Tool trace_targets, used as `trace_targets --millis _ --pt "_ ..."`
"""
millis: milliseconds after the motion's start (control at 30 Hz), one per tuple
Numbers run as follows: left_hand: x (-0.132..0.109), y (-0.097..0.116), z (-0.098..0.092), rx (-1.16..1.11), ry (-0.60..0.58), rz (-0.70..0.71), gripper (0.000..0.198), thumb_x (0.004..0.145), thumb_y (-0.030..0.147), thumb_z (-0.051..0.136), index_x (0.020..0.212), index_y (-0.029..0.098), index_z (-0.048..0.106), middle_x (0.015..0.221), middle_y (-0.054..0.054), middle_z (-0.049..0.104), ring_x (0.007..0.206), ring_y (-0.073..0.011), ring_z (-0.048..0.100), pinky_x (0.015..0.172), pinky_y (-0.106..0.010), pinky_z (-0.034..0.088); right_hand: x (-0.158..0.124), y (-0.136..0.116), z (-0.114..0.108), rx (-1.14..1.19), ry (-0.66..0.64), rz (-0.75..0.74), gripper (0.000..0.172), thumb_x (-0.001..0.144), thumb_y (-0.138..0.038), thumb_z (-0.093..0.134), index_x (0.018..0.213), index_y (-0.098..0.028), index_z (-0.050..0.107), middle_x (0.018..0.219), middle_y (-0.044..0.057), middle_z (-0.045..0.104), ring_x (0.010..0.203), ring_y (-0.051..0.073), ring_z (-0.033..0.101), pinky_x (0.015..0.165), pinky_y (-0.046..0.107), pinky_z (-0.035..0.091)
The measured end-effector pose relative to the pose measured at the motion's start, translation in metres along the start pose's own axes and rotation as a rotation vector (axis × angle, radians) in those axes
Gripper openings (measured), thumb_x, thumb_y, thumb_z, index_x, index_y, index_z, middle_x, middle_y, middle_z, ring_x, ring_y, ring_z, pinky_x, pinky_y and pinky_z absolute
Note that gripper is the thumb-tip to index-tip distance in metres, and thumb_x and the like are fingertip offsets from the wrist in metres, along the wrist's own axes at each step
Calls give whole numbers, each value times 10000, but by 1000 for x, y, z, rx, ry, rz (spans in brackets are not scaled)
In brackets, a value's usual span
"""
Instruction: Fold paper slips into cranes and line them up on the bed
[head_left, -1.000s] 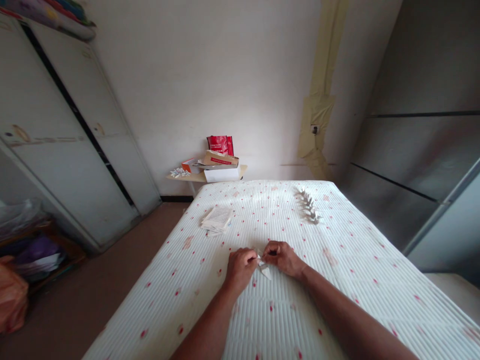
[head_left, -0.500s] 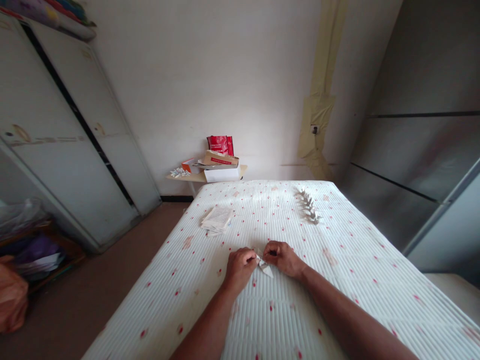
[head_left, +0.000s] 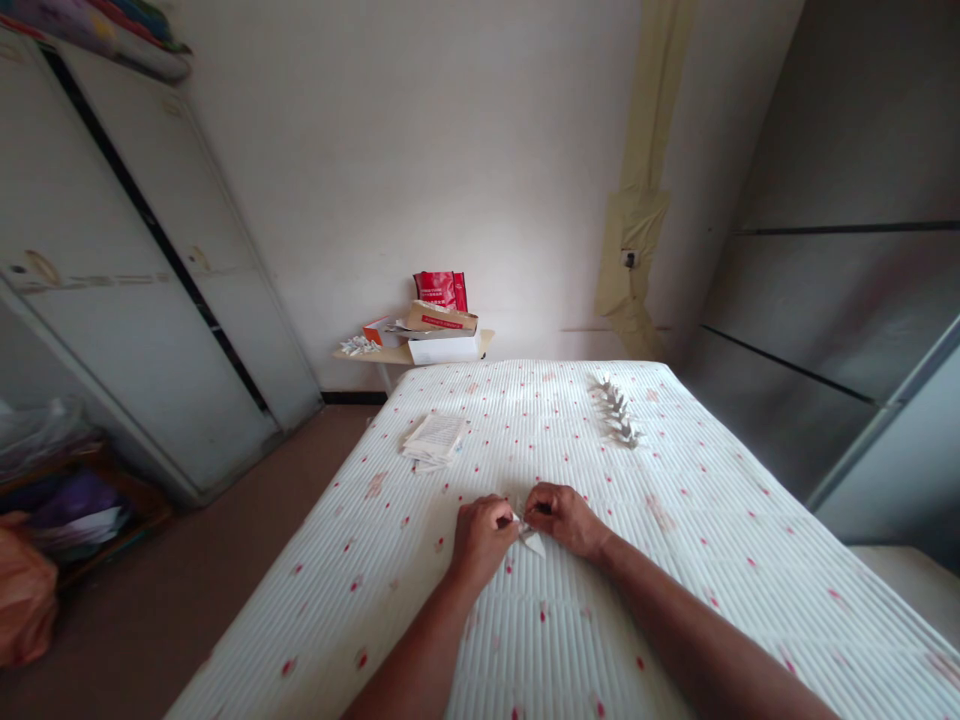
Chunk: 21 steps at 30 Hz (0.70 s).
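A small piece of folded paper (head_left: 534,544) is held between my two hands, low over the quilted bed cover (head_left: 555,640). My left hand (head_left: 484,532) pinches its left side with thumb and fingers. On the right side, my right hand (head_left: 559,512) grips it with curled fingers, and the fingertips of both hands are nearly touching. A pale pointed part of the paper sticks out below the fingers; the rest is hidden. Beyond my left hand lies a stack of printed paper sheets (head_left: 436,440). Several folded paper figures (head_left: 616,412) stand in a row at the far right.
Behind the bed, a small table (head_left: 394,355) bears a white box (head_left: 446,348), a red bag (head_left: 441,289) and a pile of small white pieces (head_left: 360,345). Cabinets (head_left: 150,270) stand at the left, and an orange bag (head_left: 22,595) lies at the lower left.
My fingertips have come slightly closer together around the folded paper, and less of it shows between them. Everything else is the same.
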<state>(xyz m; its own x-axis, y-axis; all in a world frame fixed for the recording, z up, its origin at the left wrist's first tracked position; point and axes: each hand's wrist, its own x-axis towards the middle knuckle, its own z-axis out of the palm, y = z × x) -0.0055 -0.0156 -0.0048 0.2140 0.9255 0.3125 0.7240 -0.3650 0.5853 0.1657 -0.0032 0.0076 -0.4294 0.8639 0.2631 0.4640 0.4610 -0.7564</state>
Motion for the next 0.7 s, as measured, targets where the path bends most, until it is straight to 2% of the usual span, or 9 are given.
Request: trace_targets --millis 367,700 --pt "2 2 -1 37 -23 -19 59 629 158 583 576 173 560 570 55 518 590 -96 476 571 -203 287 -1 0 0 105 -3 0 109 639 -85 559 649 -171 625 646 -19 563 597 93 494 564 191 368" --pt "2 -3 2 6 -12 21 128 623 149 617 511 166 556 553 52 497 577 -89 462 563 -206 276 -4 -2 -4 103 -33 -12 130 625 -50 537 604 -162 598 634 -29 522 594 85 472 555 185 348"
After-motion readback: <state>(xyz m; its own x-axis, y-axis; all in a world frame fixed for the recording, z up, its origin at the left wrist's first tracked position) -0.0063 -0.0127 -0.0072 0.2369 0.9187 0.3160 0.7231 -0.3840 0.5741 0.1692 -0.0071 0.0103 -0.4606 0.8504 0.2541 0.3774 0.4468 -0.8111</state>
